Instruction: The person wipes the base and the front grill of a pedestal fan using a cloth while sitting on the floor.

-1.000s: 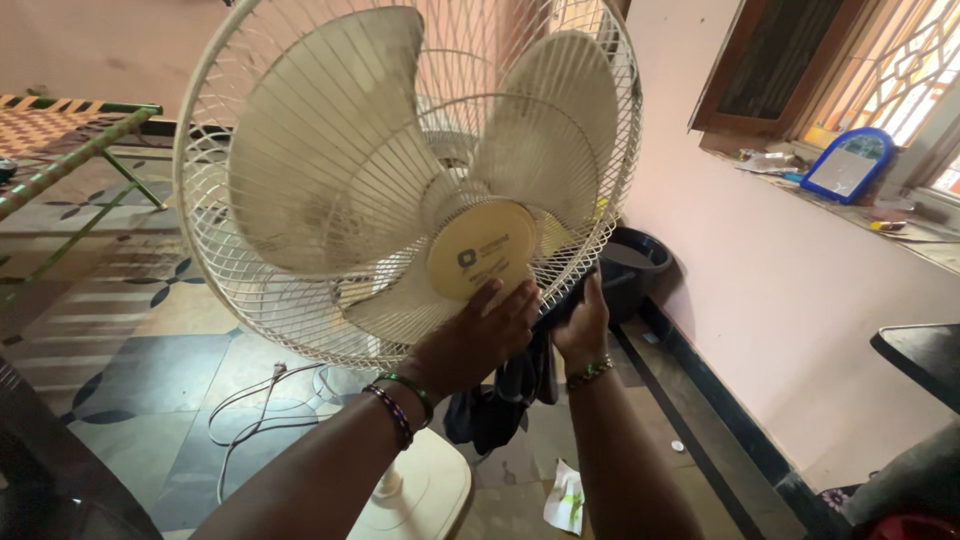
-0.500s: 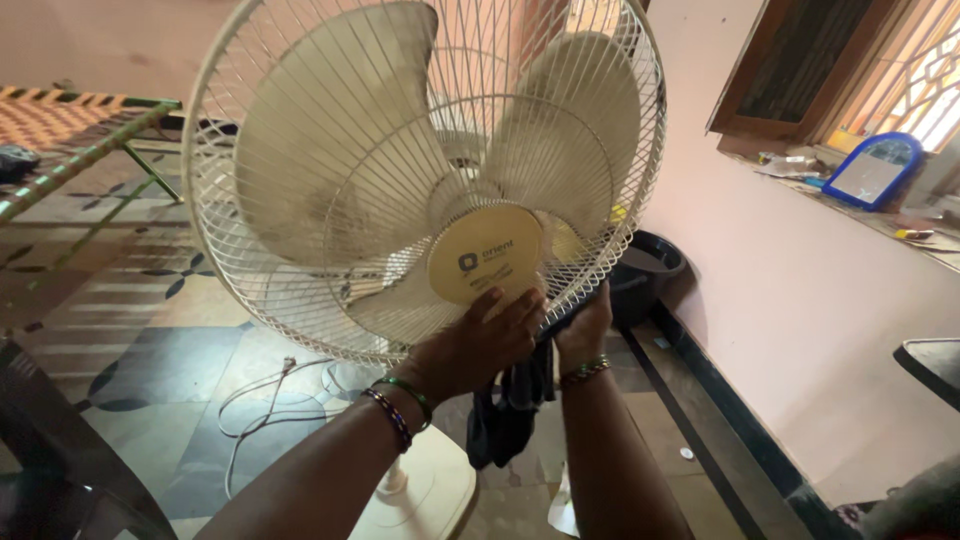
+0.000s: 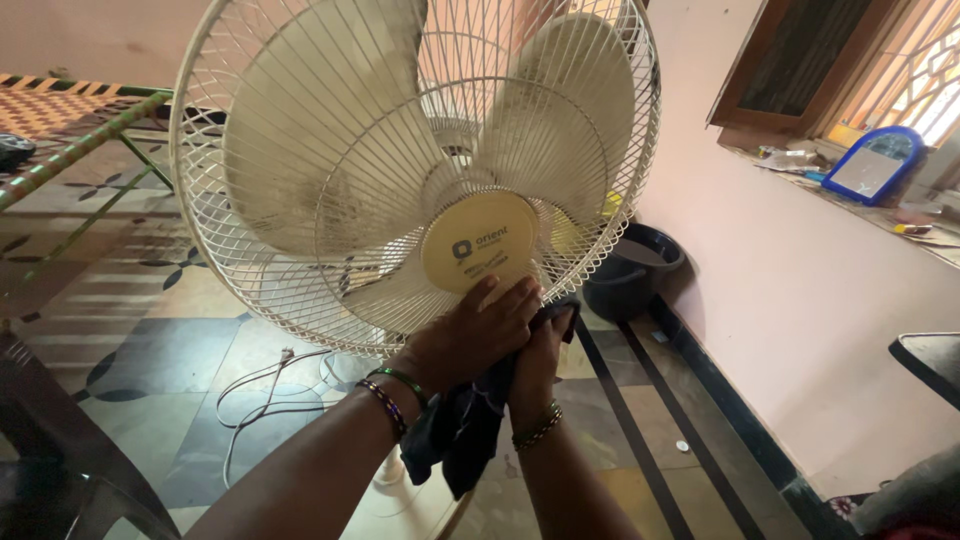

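Dark round tub [image 3: 632,270] on patterned tile floor [image 3: 130,340], near pink wall [image 3: 800,280]. White cord [image 3: 262,395] loose on floor. Woven cot with green frame [image 3: 80,140] at left. Blue-framed mirror [image 3: 870,168] on window ledge [image 3: 900,218], small clutter beside it.

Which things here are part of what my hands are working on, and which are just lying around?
In hand: pedestal fan, its round centre cap, dark cloth, left hand, right hand.

Lying about: dark tub, blue-framed mirror, woven cot, white cord.
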